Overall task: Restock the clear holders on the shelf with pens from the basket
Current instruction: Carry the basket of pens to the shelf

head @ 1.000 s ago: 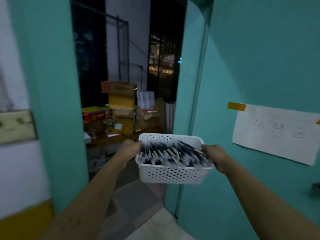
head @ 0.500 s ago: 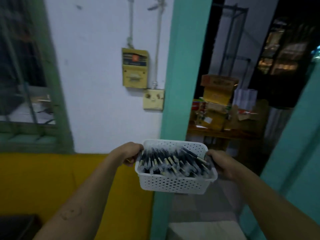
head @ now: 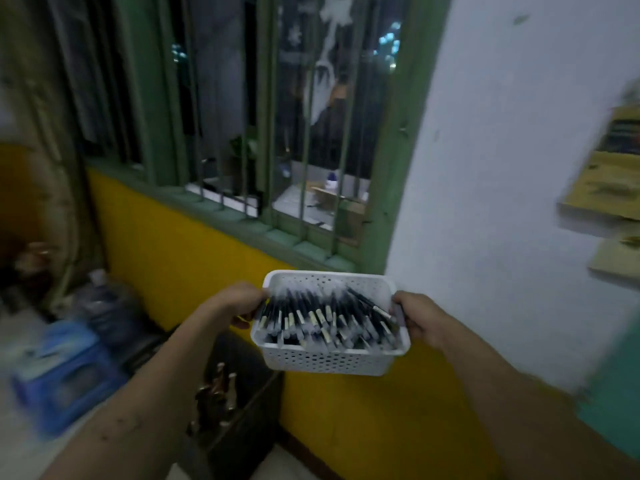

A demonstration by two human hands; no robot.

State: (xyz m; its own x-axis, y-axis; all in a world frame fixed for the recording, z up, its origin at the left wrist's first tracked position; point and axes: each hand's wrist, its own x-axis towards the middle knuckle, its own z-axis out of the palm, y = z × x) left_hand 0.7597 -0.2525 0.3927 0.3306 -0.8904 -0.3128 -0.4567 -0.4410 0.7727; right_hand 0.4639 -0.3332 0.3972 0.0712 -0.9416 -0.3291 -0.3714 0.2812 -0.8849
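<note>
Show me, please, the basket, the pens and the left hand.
basket [head: 325,362], head view, perforated front wall.
pens [head: 325,317], head view, middle of the pile.
left hand [head: 239,301], head view, back of the hand.

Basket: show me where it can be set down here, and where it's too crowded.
The left hand and right hand grip the basket. Bare floor: a pale strip between the dark crate and the yellow wall, and the patch before the blue stool. Crowded: the crate holds bottles, a water jug stands behind the stool. The barred window ledge looks too narrow.
</note>
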